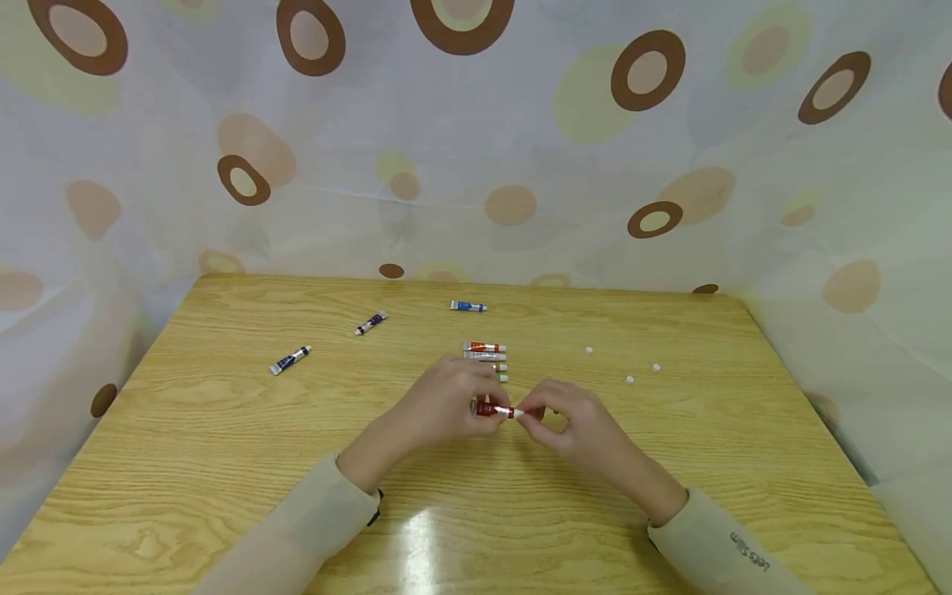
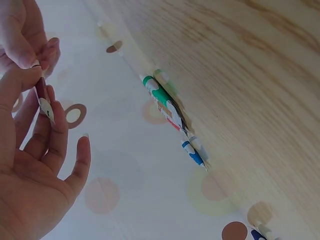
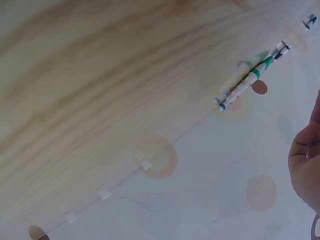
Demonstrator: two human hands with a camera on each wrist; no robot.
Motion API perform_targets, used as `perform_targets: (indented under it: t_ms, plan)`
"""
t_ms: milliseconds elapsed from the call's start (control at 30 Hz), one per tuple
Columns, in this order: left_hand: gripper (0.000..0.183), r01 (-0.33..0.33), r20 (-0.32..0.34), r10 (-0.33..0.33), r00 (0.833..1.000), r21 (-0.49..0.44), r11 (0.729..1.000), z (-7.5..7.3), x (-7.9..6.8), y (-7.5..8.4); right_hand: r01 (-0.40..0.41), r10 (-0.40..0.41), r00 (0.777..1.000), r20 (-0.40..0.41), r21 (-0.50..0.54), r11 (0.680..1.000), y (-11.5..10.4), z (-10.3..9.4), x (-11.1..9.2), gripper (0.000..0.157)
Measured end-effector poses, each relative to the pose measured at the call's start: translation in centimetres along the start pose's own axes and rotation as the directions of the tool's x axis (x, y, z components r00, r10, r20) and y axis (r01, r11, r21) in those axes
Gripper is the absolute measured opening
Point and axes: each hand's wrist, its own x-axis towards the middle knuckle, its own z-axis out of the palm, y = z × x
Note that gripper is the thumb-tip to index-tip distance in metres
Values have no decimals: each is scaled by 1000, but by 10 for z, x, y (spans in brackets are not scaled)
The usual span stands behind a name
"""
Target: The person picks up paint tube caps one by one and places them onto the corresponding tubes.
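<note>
My left hand [image 1: 454, 401] holds a dark red paint tube [image 1: 492, 410] over the middle of the table, its white tip pointing right. Thumb and fingers of my right hand [image 1: 576, 421] pinch at that white end; whether a cap is there is hidden by the fingertips. In the left wrist view, the tube [image 2: 44, 100] lies between the fingers of the left hand [image 2: 37, 185], and the right hand [image 2: 22, 32] meets it at the upper end. Just beyond the left hand, several tubes lie in a row, with a red-orange tube [image 1: 485, 347] at the back and a green one partly covered.
Farther back lies a blue tube [image 1: 468, 307]. To the left are a purple tube [image 1: 371, 323] and a dark blue tube [image 1: 291, 360]. Three small white caps, one the nearest cap [image 1: 630, 380], sit on the wooden table [image 1: 223, 463] at right. A patterned curtain [image 1: 446, 124] encloses the table.
</note>
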Motion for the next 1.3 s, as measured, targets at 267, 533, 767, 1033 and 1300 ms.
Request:
perform_targets:
  t_ms: [267,533,767,1033,1300]
  plan:
    - [6,12,-6,-12,1000,-7,1000,-2,-2,0,52,-57,997,-51,-84,995,-1,2,2,26]
    - [5,-2,-13,2,1000,21,1000,0,-1,-1,103,-117,990,-81,-162,981,-3,3,4,19]
    - [6,-46,-47,52,998,124,991,3,-1,0,19,-25,999,-41,-145,989,-6,2,2,17]
    - [7,-141,-84,171,982,286,948,10,1,1,-182,185,982,45,-57,982,-6,0,-1,12]
    - [8,-126,-51,151,987,334,934,17,3,3,-271,272,955,115,-23,962,-3,-3,-4,5]
